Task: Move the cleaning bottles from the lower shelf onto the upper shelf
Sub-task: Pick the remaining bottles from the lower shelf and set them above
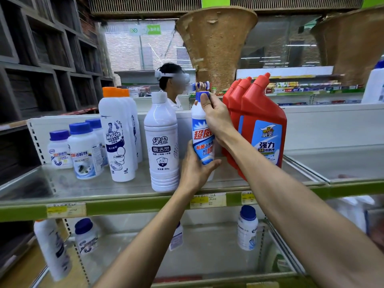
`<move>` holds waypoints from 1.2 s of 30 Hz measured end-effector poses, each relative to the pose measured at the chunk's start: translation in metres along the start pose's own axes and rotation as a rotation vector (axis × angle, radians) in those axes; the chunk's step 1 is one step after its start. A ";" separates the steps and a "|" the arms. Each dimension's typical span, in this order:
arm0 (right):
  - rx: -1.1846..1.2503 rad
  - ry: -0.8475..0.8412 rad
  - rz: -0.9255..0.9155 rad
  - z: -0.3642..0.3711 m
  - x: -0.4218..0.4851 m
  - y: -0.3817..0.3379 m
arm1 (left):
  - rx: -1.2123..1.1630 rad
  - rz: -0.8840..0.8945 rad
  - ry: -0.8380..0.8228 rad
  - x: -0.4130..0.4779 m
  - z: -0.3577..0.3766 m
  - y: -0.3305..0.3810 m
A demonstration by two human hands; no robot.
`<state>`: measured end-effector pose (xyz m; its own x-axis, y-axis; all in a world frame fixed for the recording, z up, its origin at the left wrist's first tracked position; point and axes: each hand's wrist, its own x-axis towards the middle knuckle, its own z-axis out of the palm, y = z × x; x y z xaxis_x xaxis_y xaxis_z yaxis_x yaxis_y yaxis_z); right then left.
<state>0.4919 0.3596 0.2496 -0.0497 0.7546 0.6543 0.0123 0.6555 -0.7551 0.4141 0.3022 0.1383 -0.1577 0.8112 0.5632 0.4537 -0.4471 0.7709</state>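
At frame centre my right hand (216, 119) grips the blue-capped bottle (200, 134) by its neck, my left hand (195, 169) cups its base, at the upper shelf (104, 190), between a white bottle (164, 142) and red bottles (259, 121).

Upper shelf (93, 183), left to right: small jars (83, 150) lined front to back, tall bottles (118, 138) in a row behind one another, ribbed bottle (163, 146) nearer the front edge, held bottle (200, 123), bent-neck bottles (261, 121) just beside it. Right grip (216, 119) around its neck, left grip (197, 169) around its base. Lower shelf (207, 252) beneath: leaning bottle (52, 250) far left, jar (85, 235) next to it, another jar (247, 227) well apart at right.
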 end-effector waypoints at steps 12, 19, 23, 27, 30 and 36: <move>0.075 0.215 -0.297 -0.016 -0.086 -0.016 | -0.025 0.494 0.280 -0.047 -0.020 0.032; 0.247 0.141 -0.187 -0.032 -0.102 -0.017 | -0.380 0.375 0.139 -0.064 -0.024 0.035; 0.356 0.051 -0.102 -0.045 -0.119 -0.011 | -0.474 0.367 0.085 -0.072 -0.023 0.033; 0.393 -0.057 -0.058 -0.074 -0.150 -0.003 | -0.517 0.359 0.018 -0.092 -0.008 0.026; 0.373 -0.155 -0.023 -0.109 -0.178 0.014 | -0.420 0.339 -0.036 -0.117 0.007 0.010; 0.310 -0.180 0.157 -0.182 -0.217 0.051 | -0.271 0.141 -0.066 -0.152 0.046 -0.025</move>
<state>0.6854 0.2343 0.0764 -0.2456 0.8099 0.5327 -0.2677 0.4715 -0.8402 0.4669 0.2069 0.0201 -0.0483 0.7532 0.6561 0.2153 -0.6336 0.7431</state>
